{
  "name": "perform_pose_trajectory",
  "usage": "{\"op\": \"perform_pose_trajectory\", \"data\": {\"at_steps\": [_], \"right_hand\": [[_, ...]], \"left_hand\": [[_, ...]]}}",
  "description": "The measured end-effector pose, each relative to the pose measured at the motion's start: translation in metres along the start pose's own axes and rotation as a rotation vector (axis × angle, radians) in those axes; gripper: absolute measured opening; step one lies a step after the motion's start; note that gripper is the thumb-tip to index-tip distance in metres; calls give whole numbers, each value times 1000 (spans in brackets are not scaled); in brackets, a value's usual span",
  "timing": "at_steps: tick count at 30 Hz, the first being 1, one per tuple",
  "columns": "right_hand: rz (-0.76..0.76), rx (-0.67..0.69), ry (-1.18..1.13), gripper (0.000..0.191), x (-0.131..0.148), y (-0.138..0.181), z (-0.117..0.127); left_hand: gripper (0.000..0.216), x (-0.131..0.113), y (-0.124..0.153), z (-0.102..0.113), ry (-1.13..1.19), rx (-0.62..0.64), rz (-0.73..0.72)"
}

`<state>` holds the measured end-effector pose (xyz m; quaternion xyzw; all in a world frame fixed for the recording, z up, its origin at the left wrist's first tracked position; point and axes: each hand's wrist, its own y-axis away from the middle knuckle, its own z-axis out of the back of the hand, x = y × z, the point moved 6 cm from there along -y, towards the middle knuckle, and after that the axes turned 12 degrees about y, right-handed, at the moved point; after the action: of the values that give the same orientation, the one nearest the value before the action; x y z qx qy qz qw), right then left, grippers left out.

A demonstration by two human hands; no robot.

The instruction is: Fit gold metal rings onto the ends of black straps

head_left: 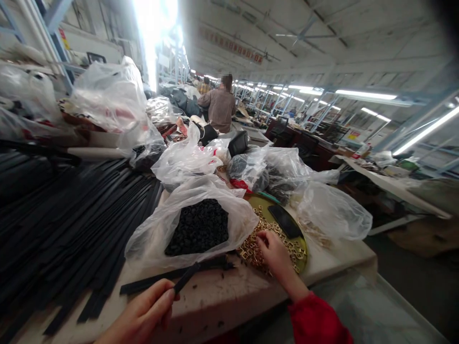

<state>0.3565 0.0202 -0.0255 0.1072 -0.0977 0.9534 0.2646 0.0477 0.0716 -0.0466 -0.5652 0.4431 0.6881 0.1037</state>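
Observation:
My left hand [152,306] pinches a black strap [188,276] near the table's front edge, and the strap's end points up to the right. Over a round yellow-green tray [303,239], my right hand [274,253] has its thumb and fingers drawn together among small gold-coloured buckles [256,248]. Whether a buckle sits between those fingertips I cannot make out. Left of the tray, an open clear plastic bag [143,243] holds many small black pieces [201,224]. Another black strap [139,285] lies on the table in front of the bag.
Many long black strips [89,215] cover the table's left side. A dark flat block [286,221] lies in the tray. Filled plastic bags [186,157] crowd the back, and one more bag [333,210] lies at the right. Farther off, a person [219,107] faces away.

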Motion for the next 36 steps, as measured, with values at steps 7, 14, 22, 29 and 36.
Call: {"op": "perform_pose_trajectory", "data": {"at_steps": [7, 14, 22, 29, 36], "right_hand": [[17, 44, 111, 4, -9, -35, -20], [76, -39, -112, 17, 18, 4, 10], [-183, 457, -1470, 27, 141, 100, -11], [-421, 676, -1685, 33, 171, 125, -33], [-107, 467, -1385, 22, 180, 132, -37]], "left_hand": [[44, 17, -1, -4, -73, 7, -91], [36, -11, 23, -13, 8, -43, -109], [34, -30, 53, -19, 125, -23, -187], [25, -35, 61, -8, -90, -85, -327], [19, -24, 48, -11, 146, -20, -248]]}}
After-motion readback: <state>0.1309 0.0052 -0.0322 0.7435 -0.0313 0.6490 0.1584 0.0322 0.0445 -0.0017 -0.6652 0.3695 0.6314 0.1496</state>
